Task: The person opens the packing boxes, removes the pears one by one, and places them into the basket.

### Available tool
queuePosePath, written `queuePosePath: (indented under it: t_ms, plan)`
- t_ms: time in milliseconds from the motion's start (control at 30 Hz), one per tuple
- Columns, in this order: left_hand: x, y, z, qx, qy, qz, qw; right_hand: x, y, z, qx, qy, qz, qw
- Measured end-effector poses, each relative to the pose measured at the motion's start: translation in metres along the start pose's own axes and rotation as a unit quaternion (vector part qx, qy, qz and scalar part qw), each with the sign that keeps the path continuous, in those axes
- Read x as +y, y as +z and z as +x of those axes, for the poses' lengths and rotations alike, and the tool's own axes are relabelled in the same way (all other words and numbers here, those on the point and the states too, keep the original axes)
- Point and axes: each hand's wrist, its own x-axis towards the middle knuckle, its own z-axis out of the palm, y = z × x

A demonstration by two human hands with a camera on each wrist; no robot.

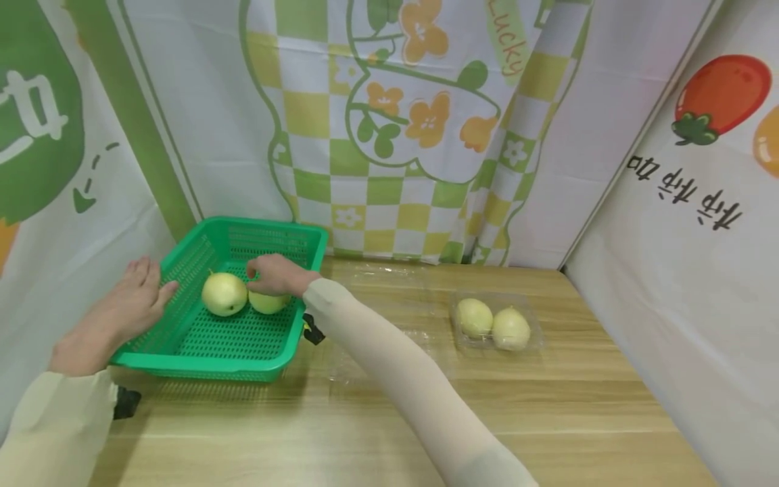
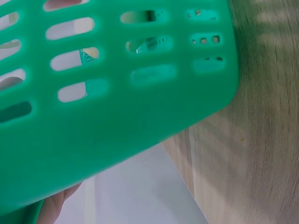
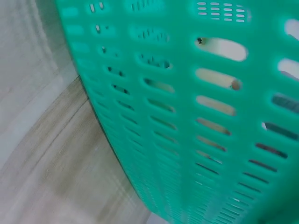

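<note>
A green plastic basket [image 1: 213, 365] with slotted walls stands on the left of the table. Inside it lie two yellow-green pears, one pear [image 1: 224, 295] on the left and the other pear [image 1: 268, 304] close beside it. My right hand [image 1: 274, 274] reaches over the basket's right rim and grips the right pear from above with curled fingers, hiding its top. Along the left rim rests my left hand [image 1: 130, 297], fingers straight and thumb apart. Both wrist views are mostly filled by the basket wall [image 2: 117, 121], and the right wrist view shows its slots close up.
Right of the basket lies an open clear plastic box [image 1: 389, 291] on the wooden table [image 1: 548, 419]. Farther right, another clear box [image 1: 532, 338] holds two pears [image 1: 511, 329]. A printed curtain [image 1: 389, 196] hangs along the back edge, with printed walls on both sides.
</note>
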Motion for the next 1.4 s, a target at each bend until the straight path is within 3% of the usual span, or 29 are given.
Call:
queuePosePath:
  t_ms: [300,567,833,1067,1233,1400]
  plan:
    - [-0.006,0.007,0.002,0.033,0.012,-0.017,0.9992,0.000,-0.027,-0.022,0.037,-0.056,0.019,0.9976]
    - [-0.002,0.000,0.003,0.024,0.008,-0.019,0.9995,-0.002,-0.057,-0.047,0.071,-0.085,0.025,0.9936]
    - [0.004,-0.002,-0.003,0.119,0.006,-0.005,0.9929,-0.005,-0.075,-0.068,0.107,-0.126,-0.007,0.9862]
    - [0.015,-0.004,-0.010,0.194,0.009,0.010,0.9810,-0.005,-0.095,-0.093,0.139,-0.144,-0.029,0.9794]
    - [0.026,-0.008,-0.013,0.204,0.007,0.018,0.9787,0.001,-0.108,-0.115,0.159,-0.146,-0.016,0.9762]
    - [0.039,-0.012,-0.013,0.223,0.036,0.025,0.9737,0.012,-0.116,-0.137,0.180,-0.147,-0.013,0.9725]
